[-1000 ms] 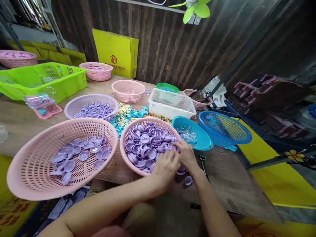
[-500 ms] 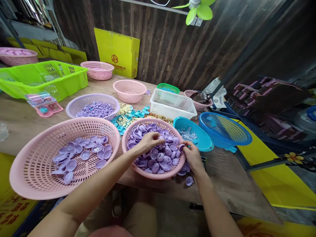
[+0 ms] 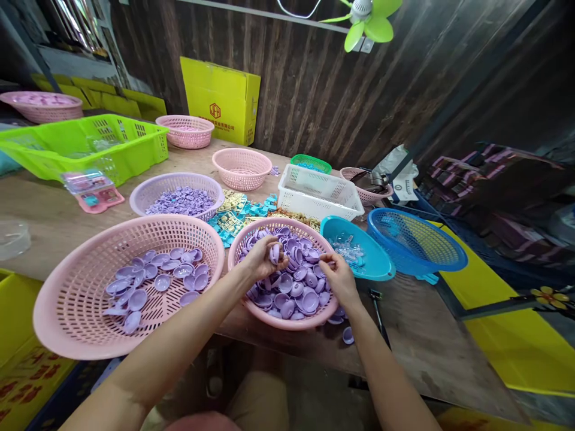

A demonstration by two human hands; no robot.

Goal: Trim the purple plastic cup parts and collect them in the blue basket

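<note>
In the middle stands a round pink basket (image 3: 287, 325) heaped with small purple oval plastic shells (image 3: 309, 301), some cupped side up. Over its left half, my left hand (image 3: 262, 262) is closed with a purple shell (image 3: 274, 254) held up in its fingers. My right hand (image 3: 340, 276) is at the basket's right rim, thumb and fingertips pinched at the edge of another purple shell (image 3: 313, 255). A larger pink basket (image 3: 58, 299) to the left has more loose purple shells spread on its bottom. My left forearm passes in front of its right side.
Behind are a lilac basket (image 3: 139, 200) of small purple parts, blue and cream parts (image 3: 242, 212), and a white basket (image 3: 321, 200). A turquoise scoop-shaped tray (image 3: 377, 263) and blue basket (image 3: 422, 263) stand right. A black-handled tool (image 3: 380, 314) and loose shell (image 3: 348, 335) lie near the edge.
My left hand has turned and lifted, now showing a purple shell in its fingers. The right hand has shifted slightly left over the basket. The whole view has moved a little.
</note>
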